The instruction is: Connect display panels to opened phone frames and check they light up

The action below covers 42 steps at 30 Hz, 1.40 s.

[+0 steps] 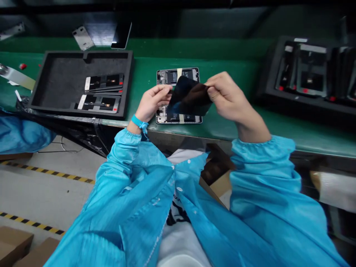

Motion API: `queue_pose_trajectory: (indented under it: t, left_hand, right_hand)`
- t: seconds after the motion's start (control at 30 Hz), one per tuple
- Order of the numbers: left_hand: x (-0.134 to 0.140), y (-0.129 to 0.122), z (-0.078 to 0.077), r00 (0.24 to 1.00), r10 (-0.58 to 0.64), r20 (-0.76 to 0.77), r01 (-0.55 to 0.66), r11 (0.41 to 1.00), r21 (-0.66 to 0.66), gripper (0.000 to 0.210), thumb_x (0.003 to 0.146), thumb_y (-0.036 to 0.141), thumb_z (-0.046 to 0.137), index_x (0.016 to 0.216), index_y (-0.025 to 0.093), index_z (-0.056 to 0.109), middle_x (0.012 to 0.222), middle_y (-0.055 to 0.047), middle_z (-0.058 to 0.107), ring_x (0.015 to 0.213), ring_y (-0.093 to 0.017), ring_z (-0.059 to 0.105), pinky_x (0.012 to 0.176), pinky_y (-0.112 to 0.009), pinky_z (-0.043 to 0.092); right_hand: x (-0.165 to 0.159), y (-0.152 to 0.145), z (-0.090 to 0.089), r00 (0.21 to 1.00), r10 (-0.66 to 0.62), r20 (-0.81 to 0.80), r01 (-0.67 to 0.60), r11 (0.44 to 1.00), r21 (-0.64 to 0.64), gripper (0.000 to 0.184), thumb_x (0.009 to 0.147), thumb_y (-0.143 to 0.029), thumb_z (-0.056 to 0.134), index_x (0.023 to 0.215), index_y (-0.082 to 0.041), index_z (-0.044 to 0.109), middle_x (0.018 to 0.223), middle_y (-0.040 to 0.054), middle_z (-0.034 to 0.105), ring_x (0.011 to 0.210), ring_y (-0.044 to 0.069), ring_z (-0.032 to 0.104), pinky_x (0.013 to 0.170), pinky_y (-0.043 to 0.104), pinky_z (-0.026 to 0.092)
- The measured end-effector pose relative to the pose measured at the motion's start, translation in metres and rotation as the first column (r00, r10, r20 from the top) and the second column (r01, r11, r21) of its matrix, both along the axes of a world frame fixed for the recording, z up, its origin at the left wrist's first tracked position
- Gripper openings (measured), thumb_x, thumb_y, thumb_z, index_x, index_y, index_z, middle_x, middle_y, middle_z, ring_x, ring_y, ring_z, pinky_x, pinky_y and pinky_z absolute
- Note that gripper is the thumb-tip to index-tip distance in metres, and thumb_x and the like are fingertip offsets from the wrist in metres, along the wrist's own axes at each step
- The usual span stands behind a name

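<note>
Jacket (139, 211): bright blue, worn by the person, fills the bottom of the frame, its front parted over a white shirt (180, 243) with black lettering; gathered cuffs at both wrists.
Left grip (154, 101): just left of centre, thumb and fingers pinched together on the left edge of the dark panel (191, 97); a blue band (139, 121) circles this wrist.
Right grip (226, 96): right of centre, closed, thumb against bent fingers at the panel's upper right corner.
Panel position: upper middle of the frame, tilted, glossy and thin, spanning from one hand to the other and covering part of the opened device (169, 77); whether the two touch cannot be told.
Opened device: pale rim, inner parts exposed, a cream strip showing at top and bottom; lies on the green surface (143, 63) near its front edge.
Left tray (59, 79): black, upper left, with silver-and-black phone parts (103, 83) along its right side, some stacked.
Right tray (263, 81): dark, upper right, packed with similar parts (310, 70) bearing red marks.
Behind: a white plate (83, 38) and a dark slab (121, 36), upper left.
Left edge: another person's blue sleeve (25, 133).
Floor: yellow-and-black striped tape (50, 171); cardboard boxes (13, 243), lower left.
</note>
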State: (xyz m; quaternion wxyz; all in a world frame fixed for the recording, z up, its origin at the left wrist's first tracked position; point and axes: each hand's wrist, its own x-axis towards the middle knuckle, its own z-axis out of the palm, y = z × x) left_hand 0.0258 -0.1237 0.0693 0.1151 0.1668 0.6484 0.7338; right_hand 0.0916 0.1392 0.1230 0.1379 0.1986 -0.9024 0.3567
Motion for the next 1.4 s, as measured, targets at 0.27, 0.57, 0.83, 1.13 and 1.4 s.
queue_pose_trajectory:
  t: [0.27,0.57,0.83,1.13,1.4]
  left_hand:
    - [0.002,-0.017,0.004,0.999,-0.006,-0.031,-0.002,0.969,-0.248,0.008,0.094,0.006,0.072,0.090,0.013,0.072,0.077,0.001,0.073,0.069,-0.008,0.071,0.064,-0.016,0.053]
    - [0.014,-0.002,0.018,0.979,-0.091,0.185,0.131,0.967,-0.217,0.008,0.098,0.009,0.073,0.094,0.014,0.067,0.079,-0.001,0.075,0.061,-0.008,0.071,0.052,-0.015,0.052]
    - [0.017,-0.029,-0.002,0.983,-0.080,-0.166,0.019,0.940,-0.341,0.028,0.104,0.041,0.071,0.116,0.016,0.070,0.109,-0.010,0.082,0.102,-0.021,0.081,0.090,-0.033,0.066]
    - [0.035,-0.060,-0.028,0.708,-0.450,-0.544,-0.153,0.654,-0.741,0.078,0.100,0.075,0.066,0.153,0.019,0.059,0.164,-0.021,0.059,0.154,-0.037,0.056,0.133,-0.059,0.040]
    - [0.038,-0.058,-0.028,0.700,-0.433,-0.569,-0.193,0.651,-0.734,0.075,0.099,0.071,0.071,0.154,0.020,0.058,0.162,-0.019,0.061,0.151,-0.036,0.058,0.132,-0.059,0.042]
  right_hand:
    - [-0.007,0.061,-0.039,0.901,-0.308,0.306,0.243,0.942,0.233,0.029,0.100,-0.028,0.049,0.113,-0.017,0.071,0.109,0.0162,0.076,0.098,0.024,0.068,0.093,0.037,0.051]
    - [-0.002,-0.005,-0.045,0.990,-0.083,-0.114,0.111,0.958,0.265,0.042,0.106,-0.046,0.057,0.131,-0.016,0.073,0.140,0.0201,0.074,0.135,0.035,0.065,0.118,0.052,0.049]
    - [-0.023,-0.046,-0.072,0.971,0.175,-0.165,-0.158,0.981,0.110,0.039,0.111,-0.047,0.057,0.122,-0.020,0.082,0.112,0.0112,0.083,0.102,0.025,0.076,0.095,0.040,0.059]
    - [-0.012,-0.040,-0.075,0.970,0.189,-0.150,-0.156,0.966,0.207,0.036,0.112,-0.044,0.058,0.120,-0.024,0.086,0.110,0.0120,0.080,0.098,0.023,0.072,0.087,0.039,0.059]
    - [0.001,-0.034,-0.037,0.992,-0.031,-0.121,0.040,0.997,0.071,0.031,0.109,-0.046,0.063,0.121,-0.029,0.087,0.110,0.0080,0.082,0.097,0.022,0.076,0.087,0.039,0.062]
